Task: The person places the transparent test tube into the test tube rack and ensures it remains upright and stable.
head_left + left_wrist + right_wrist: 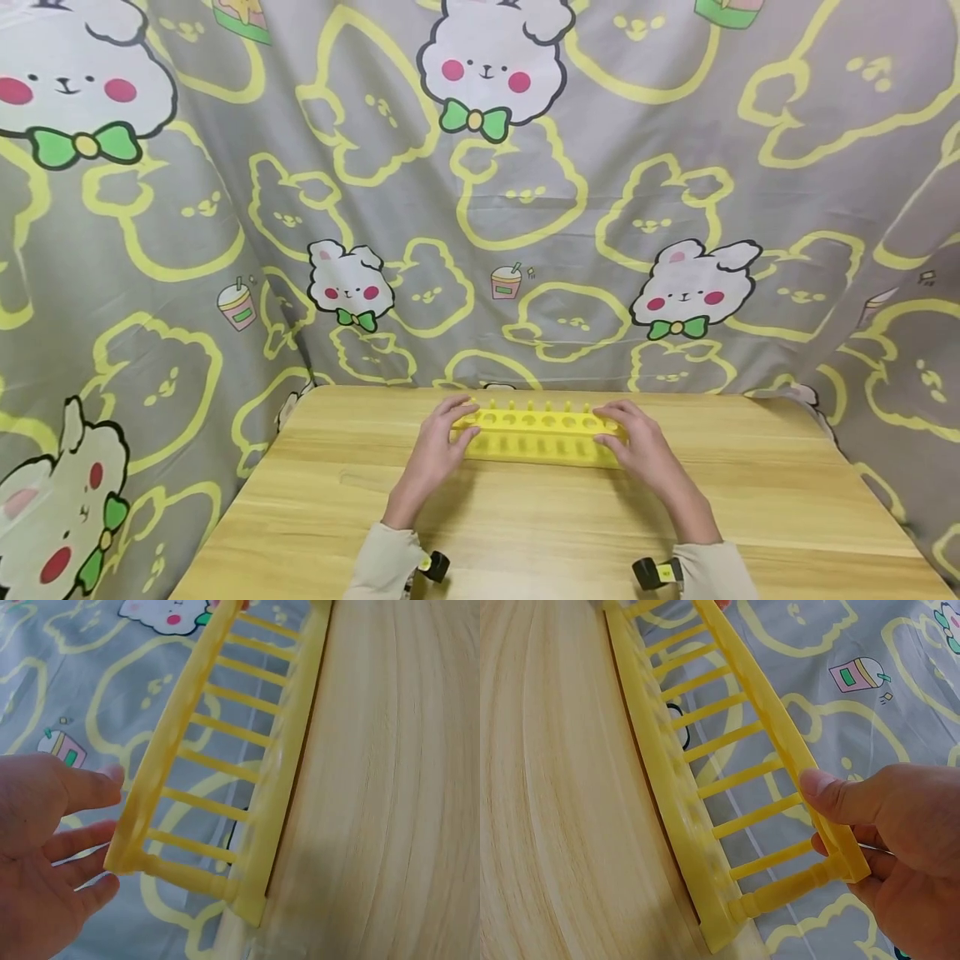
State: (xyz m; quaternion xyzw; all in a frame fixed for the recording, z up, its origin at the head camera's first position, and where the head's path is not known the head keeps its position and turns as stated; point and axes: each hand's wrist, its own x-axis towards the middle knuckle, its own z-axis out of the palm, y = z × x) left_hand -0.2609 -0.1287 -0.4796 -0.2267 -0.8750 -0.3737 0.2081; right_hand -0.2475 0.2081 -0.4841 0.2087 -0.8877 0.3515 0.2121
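Observation:
A yellow plastic test tube rack [536, 432] stands upright toward the back of the wooden table, long side facing me. Round holes line its top bar, and a row of short pegs shows behind them. My left hand [441, 437] holds the left end of the top bar, thumb in front and fingers round the corner. At the opposite end my right hand [639, 437] pinches the bar, its thumb [829, 791] pressed on the face and fingertips behind. Both wrist views show thin rods between the top bar and the base [664, 787], with a thicker post at each end.
The wooden table [525, 525] reaches back to a grey curtain [480, 200] printed with white rabbits and yellow outlines, which also hangs at both sides. A small clear strip [363, 481] lies on the table left of the rack. Black wrist cameras sit at both cuffs.

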